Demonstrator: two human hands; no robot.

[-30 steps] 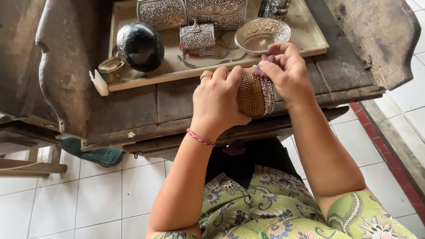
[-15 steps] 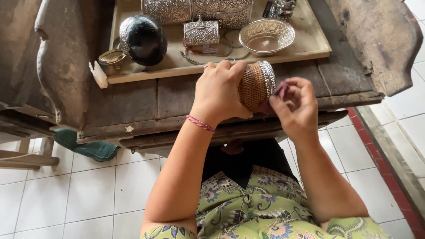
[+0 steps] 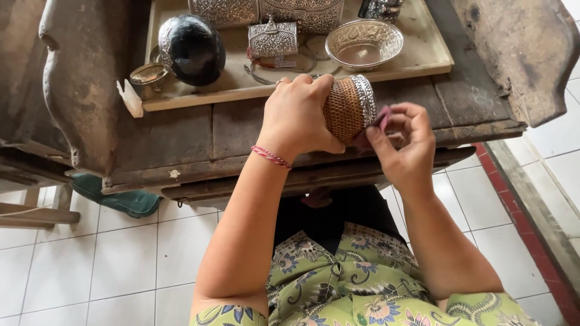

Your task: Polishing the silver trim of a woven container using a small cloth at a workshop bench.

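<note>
The left hand (image 3: pixel 299 115) reaches forward over the worn wooden workbench (image 3: pixel 181 142), fingers wrapped around a small woven basket (image 3: pixel 345 108) and gripping it sideways, a red thread bracelet (image 3: pixel 270 156) on the wrist. The right hand (image 3: pixel 406 142) sits just beside the basket's end, fingers pinched on a small pink piece (image 3: pixel 383 118) pressed against the rim. The basket is round, tan wickerwork, capped with an embossed silver band (image 3: pixel 365 98); it hangs above the bench's front edge, near a wooden tray (image 3: pixel 429 51) carrying a silver bowl (image 3: pixel 364 43). Compared with half a second ago, the right hand has dropped slightly lower and the basket sits a little nearer the tray
</note>
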